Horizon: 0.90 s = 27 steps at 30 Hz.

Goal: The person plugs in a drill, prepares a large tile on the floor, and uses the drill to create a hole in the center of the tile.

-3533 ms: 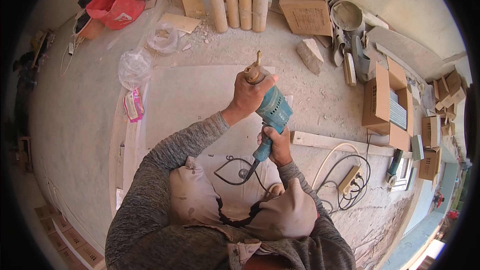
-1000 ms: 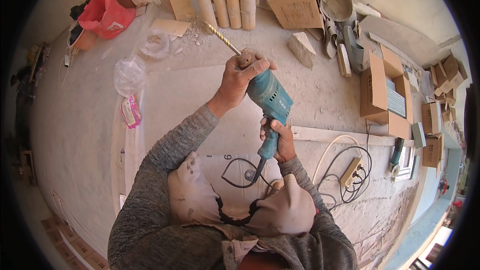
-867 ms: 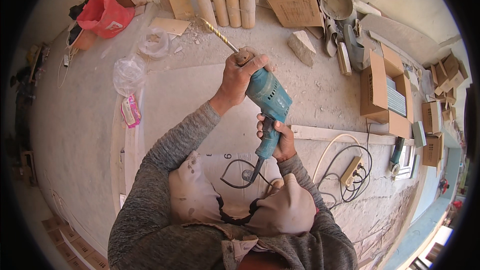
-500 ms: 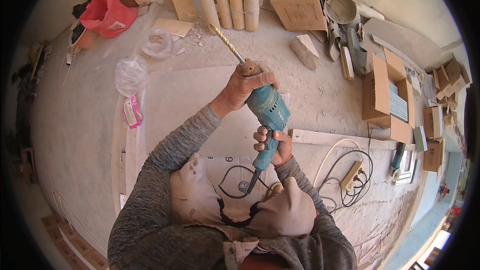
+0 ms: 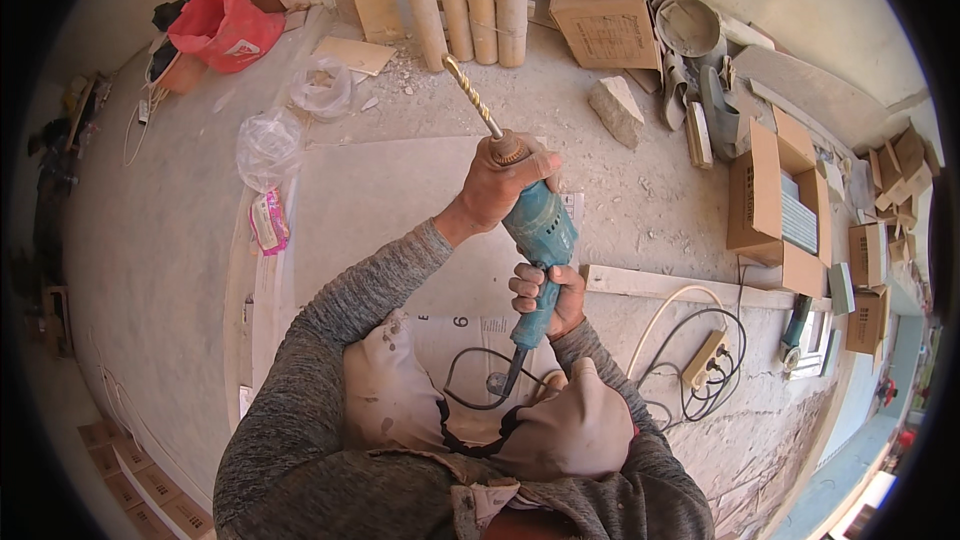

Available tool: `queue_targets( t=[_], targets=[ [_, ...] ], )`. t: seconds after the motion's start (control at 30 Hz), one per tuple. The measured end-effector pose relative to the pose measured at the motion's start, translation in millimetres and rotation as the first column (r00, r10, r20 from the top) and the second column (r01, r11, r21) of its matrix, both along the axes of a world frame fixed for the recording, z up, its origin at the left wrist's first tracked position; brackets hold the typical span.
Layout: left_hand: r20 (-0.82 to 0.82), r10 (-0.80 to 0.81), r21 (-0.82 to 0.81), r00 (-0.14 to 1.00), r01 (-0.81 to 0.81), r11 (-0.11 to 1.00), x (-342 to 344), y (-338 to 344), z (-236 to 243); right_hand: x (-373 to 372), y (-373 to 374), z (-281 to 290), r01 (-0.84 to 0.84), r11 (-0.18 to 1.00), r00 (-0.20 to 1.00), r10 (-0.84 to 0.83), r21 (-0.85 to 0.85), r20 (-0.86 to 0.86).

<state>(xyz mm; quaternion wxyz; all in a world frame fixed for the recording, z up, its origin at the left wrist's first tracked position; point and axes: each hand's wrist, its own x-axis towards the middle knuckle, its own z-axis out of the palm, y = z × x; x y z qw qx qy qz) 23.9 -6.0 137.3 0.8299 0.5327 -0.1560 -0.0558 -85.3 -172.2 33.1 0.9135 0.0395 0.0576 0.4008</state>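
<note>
Teal plastic forms the housing of the power drill, which I hold in both hands above a pale sheet on the floor, forward of my knees. My left hand grasps the front of the tool, around and just behind the toothed chuck, with the thumb laid across the body. My right hand is clenched around the rear handle; I cannot tell whether a finger presses the trigger. A gold-coloured twist bit is seated in the chuck and points away from me, tilted to the left. The black power cord exits the handle end and loops between my knees. To my right, a power strip lies beside coiled dark cable, with an angle grinder farther right.
</note>
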Motion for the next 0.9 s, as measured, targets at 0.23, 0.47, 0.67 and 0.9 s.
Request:
queue_targets(
  t=[0.23, 0.47, 0.67, 0.9],
  targets=[
    [-0.037, 0.009, -0.017, 0.999, -0.009, 1.000, -2.0, 1.1, 1.6, -0.8, 2.5, 2.8, 0.007, 0.999, 1.000, -0.007, -0.043, 0.010],
    [-0.021, 0.023, 0.042, 0.999, -0.022, 0.999, -0.5, 1.8, 2.7, 0.0, 3.0, 1.9, 0.006, 1.000, 1.000, -0.005, -0.022, 0.030],
    [-0.066, 0.026, 0.015, 0.997, -0.025, 1.000, -0.7, 1.4, 3.7, -1.0, 6.4, 8.1, 0.048, 0.991, 0.998, -0.042, -0.127, 0.055],
    [-0.149, -0.014, -0.023, 0.989, 0.010, 1.000, 11.4, 2.6, -5.8, 1.5, -5.4, 1.9, 0.126, 0.981, 0.991, -0.120, -0.147, 0.051]
  ],
)
